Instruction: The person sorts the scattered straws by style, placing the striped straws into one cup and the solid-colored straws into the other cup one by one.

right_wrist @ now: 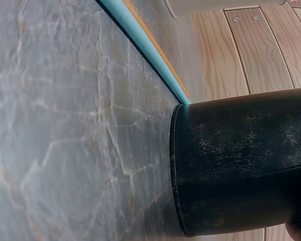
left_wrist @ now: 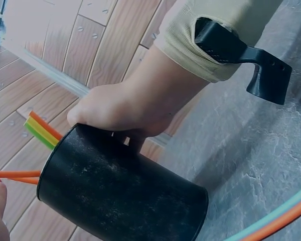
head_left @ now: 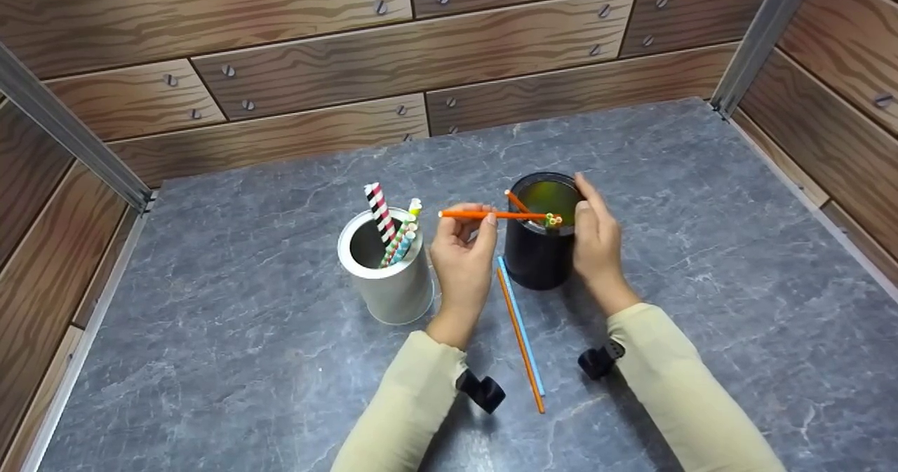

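My left hand [head_left: 463,254] pinches an orange straw [head_left: 456,214] between thumb and fingers. The straw lies nearly level, its right end over the mouth of a black can [head_left: 537,258]. Orange and green straw ends show at that can's rim, and another orange straw [head_left: 514,198] leans inside. At the can's right side, my right hand [head_left: 598,247] grips the wall near the top. The left wrist view shows this hand [left_wrist: 115,110] with its thumb by the rim and fingers behind the can [left_wrist: 125,186].
Left of my left hand stands a white can [head_left: 396,293] holding several striped straws [head_left: 382,216]. Between my forearms, a blue straw [head_left: 519,318] and an orange straw [head_left: 518,332] lie side by side on the grey marbled table [head_left: 245,318]. Wood-patterned walls [head_left: 316,65] enclose the back and sides.
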`<state>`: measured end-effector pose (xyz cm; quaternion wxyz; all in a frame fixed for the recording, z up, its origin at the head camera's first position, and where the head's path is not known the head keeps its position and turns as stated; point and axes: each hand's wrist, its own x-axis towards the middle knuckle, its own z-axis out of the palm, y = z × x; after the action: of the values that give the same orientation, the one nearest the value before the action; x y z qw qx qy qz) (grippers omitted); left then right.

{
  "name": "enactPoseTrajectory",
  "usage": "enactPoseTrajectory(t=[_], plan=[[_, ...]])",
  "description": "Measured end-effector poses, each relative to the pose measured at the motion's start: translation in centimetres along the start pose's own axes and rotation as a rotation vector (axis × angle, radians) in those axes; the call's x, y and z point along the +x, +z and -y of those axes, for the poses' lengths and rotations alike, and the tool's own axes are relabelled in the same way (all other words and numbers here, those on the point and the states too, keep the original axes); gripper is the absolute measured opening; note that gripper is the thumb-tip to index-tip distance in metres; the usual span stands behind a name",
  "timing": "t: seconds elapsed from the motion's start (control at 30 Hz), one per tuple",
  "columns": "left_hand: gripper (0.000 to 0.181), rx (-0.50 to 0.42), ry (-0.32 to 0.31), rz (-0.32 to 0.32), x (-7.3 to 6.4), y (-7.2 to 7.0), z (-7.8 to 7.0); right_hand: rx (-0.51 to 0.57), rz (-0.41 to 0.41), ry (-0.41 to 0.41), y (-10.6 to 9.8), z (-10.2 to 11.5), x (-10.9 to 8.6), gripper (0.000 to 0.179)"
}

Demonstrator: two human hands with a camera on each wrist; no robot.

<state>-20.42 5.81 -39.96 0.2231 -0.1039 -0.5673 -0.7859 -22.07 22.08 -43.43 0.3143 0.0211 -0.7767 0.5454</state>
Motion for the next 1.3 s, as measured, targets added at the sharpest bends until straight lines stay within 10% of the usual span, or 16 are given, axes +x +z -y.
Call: enactPoseTrajectory(t=[0.83,1.3], plan=[[0.015,0.12,-0.062,0.103,-1.3,-0.6,1.2,0.019,-0.023,-0.011,0.2,-0.3,0.1,0.04],[0.019,0.345,-0.239,0.093,-2.7,-1.5,2.3,0.017,-0.024,-0.027,0.1,-0.1,0.1,0.041]])
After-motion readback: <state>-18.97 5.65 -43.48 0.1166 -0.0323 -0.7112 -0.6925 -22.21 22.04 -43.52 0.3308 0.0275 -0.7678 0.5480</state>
